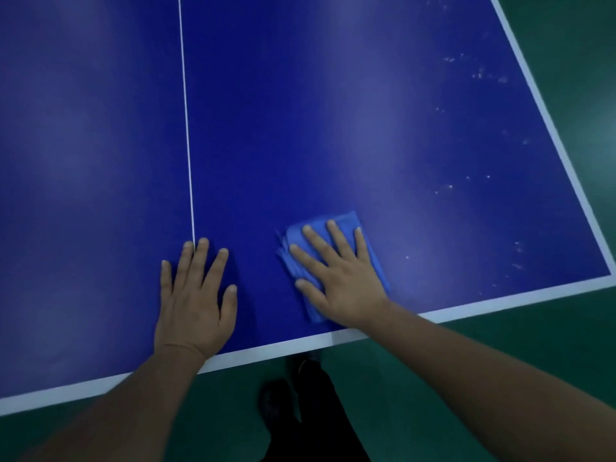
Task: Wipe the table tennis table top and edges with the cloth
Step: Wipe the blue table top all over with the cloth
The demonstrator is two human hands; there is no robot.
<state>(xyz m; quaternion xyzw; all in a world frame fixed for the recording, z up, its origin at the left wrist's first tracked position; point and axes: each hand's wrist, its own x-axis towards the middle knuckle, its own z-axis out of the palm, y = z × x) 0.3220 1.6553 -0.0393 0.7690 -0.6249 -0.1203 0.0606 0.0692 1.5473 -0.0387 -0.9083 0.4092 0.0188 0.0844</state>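
Right hand [343,278] flat, fingers spread, pressing cloth [346,221] near table [333,111] end edge. White specks [480,75] lie right and beyond; right hand nearer. Left hand [196,295] flat, bracing.

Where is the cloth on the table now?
In the head view, the cloth lies flat under the right hand, near the table's near edge, right of the centre line and of the left hand.

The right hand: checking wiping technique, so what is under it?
Under the right hand lies a folded blue cloth, pressed flat on the table top near the white edge line. The cloth's middle and the surface beneath are covered.
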